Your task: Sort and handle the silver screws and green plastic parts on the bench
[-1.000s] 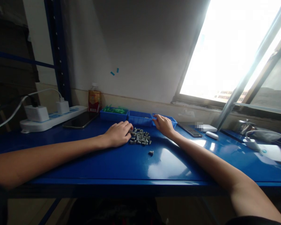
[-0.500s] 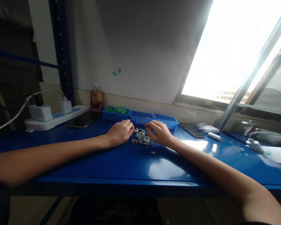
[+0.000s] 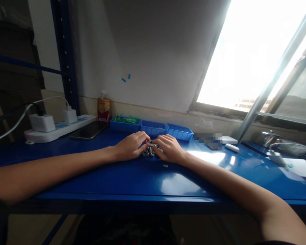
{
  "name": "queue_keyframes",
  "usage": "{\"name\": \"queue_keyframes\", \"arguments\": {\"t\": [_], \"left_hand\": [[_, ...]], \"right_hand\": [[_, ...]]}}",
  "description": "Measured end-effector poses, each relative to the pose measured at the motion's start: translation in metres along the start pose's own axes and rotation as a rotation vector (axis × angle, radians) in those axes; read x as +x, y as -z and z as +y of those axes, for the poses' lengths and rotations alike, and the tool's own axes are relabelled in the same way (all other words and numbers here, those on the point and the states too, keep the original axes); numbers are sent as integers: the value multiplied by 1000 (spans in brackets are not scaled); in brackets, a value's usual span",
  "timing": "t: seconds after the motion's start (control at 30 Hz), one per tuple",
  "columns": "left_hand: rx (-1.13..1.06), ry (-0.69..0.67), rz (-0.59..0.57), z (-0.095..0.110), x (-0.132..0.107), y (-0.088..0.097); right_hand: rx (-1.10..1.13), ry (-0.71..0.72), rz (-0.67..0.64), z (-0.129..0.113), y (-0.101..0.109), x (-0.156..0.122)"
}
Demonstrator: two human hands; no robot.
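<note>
Small silvery screws [image 3: 149,153] lie heaped on the blue tabletop, partly covered by my hands. My left hand [image 3: 130,147] is at the left of the heap, its thumb and fingers pinched on a small metal piece that looks like a screw. From the right, my right hand [image 3: 170,149] reaches over the heap with fingers bent and thumb drawn in, its fingertips close to those of my left hand. What lies between the right fingertips is too small to make out. One loose screw [image 3: 165,166] rests apart, nearer the front edge.
Behind the hands stand a blue bin with green pieces [image 3: 124,123] and two more blue bins [image 3: 180,132]. Leftward are a phone [image 3: 89,131], a power strip [image 3: 40,136] and a bottle [image 3: 104,107]. White plastic items [image 3: 232,147] and a steel pot [image 3: 267,139] sit right.
My right hand has moved left and its fingers have closed in toward the left hand. My left fingertips have shifted slightly right, over the heap. More of the screws are now covered.
</note>
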State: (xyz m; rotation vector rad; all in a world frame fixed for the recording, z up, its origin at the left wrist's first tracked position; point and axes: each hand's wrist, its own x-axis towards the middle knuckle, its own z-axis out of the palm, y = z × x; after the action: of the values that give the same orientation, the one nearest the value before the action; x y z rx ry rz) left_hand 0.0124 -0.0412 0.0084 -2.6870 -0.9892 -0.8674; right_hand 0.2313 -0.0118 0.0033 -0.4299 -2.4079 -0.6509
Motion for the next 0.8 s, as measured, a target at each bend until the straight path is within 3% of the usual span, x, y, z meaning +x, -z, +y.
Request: {"name": "queue_keyframes", "arguments": {"t": [0.33, 0.6, 0.8], "left_hand": [[118, -6, 19, 1, 0, 0], [105, -9, -39, -1, 0, 0], [56, 0, 57, 0, -2, 0]], "right_hand": [[20, -23, 27, 1, 0, 0], [23, -5, 35, 1, -2, -1], [-4, 6, 54, 0, 1, 2]]}}
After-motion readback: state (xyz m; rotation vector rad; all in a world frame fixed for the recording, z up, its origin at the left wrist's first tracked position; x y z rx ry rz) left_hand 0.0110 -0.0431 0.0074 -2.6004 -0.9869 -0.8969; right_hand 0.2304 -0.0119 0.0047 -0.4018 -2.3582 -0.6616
